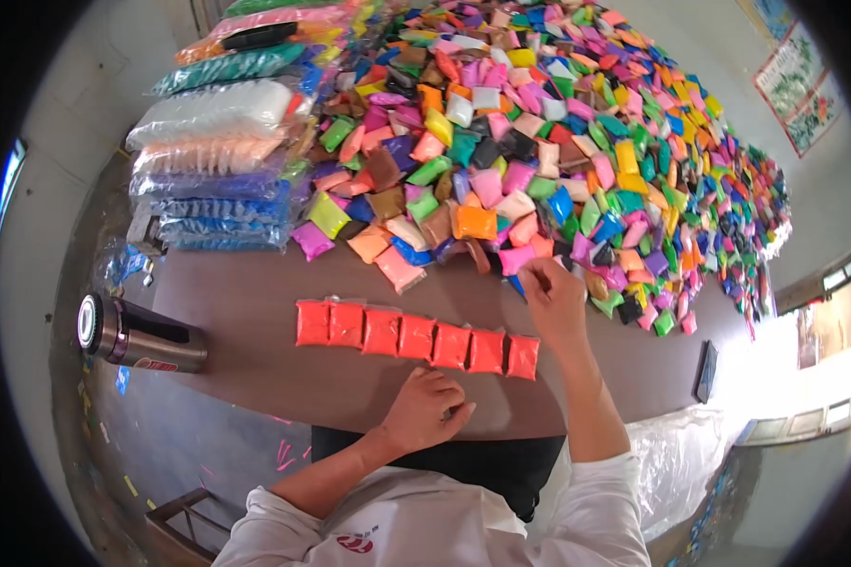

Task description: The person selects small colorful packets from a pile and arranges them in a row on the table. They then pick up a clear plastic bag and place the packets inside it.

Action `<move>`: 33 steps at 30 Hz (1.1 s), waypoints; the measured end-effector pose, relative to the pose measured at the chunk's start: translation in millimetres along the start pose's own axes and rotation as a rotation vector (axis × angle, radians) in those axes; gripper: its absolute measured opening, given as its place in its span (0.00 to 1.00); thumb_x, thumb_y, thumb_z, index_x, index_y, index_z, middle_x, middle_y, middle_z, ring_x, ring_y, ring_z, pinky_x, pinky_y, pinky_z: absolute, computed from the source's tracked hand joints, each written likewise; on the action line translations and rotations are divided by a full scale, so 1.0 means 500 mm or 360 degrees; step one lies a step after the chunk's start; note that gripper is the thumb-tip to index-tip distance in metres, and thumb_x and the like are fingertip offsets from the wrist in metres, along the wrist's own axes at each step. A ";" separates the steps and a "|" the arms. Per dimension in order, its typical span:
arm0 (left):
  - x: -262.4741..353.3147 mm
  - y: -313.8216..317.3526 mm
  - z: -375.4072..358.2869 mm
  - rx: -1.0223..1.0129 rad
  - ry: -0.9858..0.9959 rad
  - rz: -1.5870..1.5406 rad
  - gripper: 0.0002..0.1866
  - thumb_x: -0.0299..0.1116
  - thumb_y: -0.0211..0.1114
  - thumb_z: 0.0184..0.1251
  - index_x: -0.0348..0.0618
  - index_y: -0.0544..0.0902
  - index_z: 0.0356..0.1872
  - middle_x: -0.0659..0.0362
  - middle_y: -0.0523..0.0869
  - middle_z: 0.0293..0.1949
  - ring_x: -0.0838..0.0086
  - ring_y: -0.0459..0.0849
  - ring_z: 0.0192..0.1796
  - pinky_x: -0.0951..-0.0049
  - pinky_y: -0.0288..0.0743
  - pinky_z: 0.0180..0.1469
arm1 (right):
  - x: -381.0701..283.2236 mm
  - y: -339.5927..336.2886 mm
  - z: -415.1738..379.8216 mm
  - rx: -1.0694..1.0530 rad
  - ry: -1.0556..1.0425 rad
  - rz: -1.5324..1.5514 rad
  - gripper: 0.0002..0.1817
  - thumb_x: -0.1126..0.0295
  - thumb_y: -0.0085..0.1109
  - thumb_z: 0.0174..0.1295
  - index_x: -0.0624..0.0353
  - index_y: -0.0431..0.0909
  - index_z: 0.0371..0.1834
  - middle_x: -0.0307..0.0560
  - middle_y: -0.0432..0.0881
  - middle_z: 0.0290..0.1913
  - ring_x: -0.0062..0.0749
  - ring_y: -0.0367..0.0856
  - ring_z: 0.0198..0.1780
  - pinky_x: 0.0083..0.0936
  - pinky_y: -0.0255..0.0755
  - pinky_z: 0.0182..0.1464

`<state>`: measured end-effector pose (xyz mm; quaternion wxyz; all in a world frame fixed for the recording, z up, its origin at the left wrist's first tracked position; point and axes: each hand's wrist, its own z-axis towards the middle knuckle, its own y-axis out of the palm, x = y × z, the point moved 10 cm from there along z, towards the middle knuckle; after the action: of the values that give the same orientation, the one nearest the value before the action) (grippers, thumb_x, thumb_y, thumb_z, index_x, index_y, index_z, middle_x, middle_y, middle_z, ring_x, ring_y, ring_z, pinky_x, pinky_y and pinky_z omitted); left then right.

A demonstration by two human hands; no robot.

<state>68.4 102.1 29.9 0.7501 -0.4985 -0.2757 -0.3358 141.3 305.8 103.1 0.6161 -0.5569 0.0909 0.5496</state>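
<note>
Seven-ish small red packets, several in all, lie side by side as a row of red packets (pixel 416 337) on the brown table (pixel 255 283). My left hand (pixel 427 406) rests at the table's near edge, just below the row, fingers loosely curled and nothing visible in them. My right hand (pixel 555 295) is at the near edge of the heap of colourful packets (pixel 577 142). Its fingers are bent down and drawn together beside a pink packet (pixel 516 260) and a partly covered blue packet (pixel 515 285). What the fingertips hold, if anything, is hidden.
Large clear bags of packets (pixel 217 113) are stacked at the back left, with a black object (pixel 259 36) on top. A steel flask (pixel 147 335) lies at the left edge in this view. A dark phone-like object (pixel 705 370) is at the right edge.
</note>
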 end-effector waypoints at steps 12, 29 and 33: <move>-0.006 -0.016 -0.008 0.0036 0.0001 -0.0130 0.11 0.35 0.72 0.63 0.47 0.78 0.26 0.62 0.82 0.31 0.66 0.82 0.38 0.62 0.70 0.45 | -0.070 0.200 0.251 -0.0039 -0.0210 0.0073 0.08 0.72 0.61 0.68 0.65 0.84 0.44 0.43 0.85 0.30 0.23 0.82 0.30 0.23 0.75 0.35; -0.011 -0.012 -0.017 0.0125 0.0081 -0.0154 0.12 0.37 0.68 0.67 0.46 0.79 0.25 0.62 0.81 0.29 0.67 0.81 0.39 0.63 0.72 0.51 | -0.177 0.465 0.307 -0.0293 -0.0737 -0.0551 0.12 0.67 0.67 0.56 0.59 0.88 0.43 0.57 0.88 0.42 0.56 0.85 0.47 0.46 0.79 0.52; -0.010 -0.009 -0.017 0.0060 0.0050 -0.0096 0.12 0.36 0.67 0.67 0.45 0.79 0.25 0.60 0.80 0.28 0.65 0.81 0.39 0.63 0.71 0.50 | -0.161 0.498 0.315 -0.0150 -0.0761 -0.0839 0.16 0.66 0.70 0.54 0.57 0.87 0.47 0.56 0.89 0.43 0.57 0.85 0.45 0.45 0.80 0.52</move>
<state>62.6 94.2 25.7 0.7532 -0.4705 -0.2849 -0.3608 -162.0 327.5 72.4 0.7140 -0.4448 -0.2279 0.4902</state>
